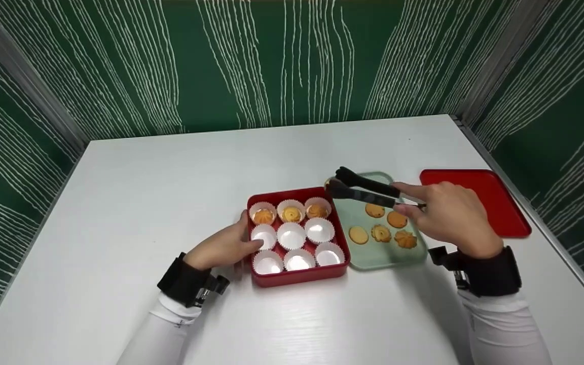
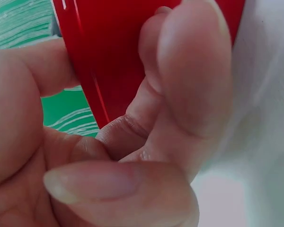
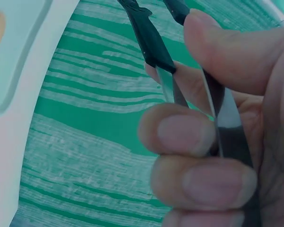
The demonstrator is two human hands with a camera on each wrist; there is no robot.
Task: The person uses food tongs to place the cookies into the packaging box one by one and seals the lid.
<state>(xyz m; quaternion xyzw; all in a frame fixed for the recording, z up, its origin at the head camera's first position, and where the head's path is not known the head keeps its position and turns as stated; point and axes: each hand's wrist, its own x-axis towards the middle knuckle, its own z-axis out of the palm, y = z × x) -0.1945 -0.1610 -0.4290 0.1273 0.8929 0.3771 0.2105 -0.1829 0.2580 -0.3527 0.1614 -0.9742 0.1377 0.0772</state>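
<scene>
My left hand [image 1: 226,243] grips the left wall of a red square box [image 1: 297,277], thumb over the rim. In the left wrist view its fingers lie against the red wall [image 2: 109,52]. White paper cups [image 1: 291,236] stand in rows inside; the three in the back row each hold a cookie [image 1: 291,214]. My right hand [image 1: 446,215] holds black-tipped tongs [image 1: 368,196], its fingers wrapped round the metal arms [image 3: 227,118]. The tong tips hang over the box's back right corner. A small round brownish thing, partly hidden, shows at the tips.
A pale green tray [image 1: 363,261] with several cookies [image 1: 380,233] lies against the box's right side. Farther right is a red tray [image 1: 489,197] near the table's [image 1: 170,172] right edge. Green walls [image 1: 292,66] with white streaks rise behind and at both sides.
</scene>
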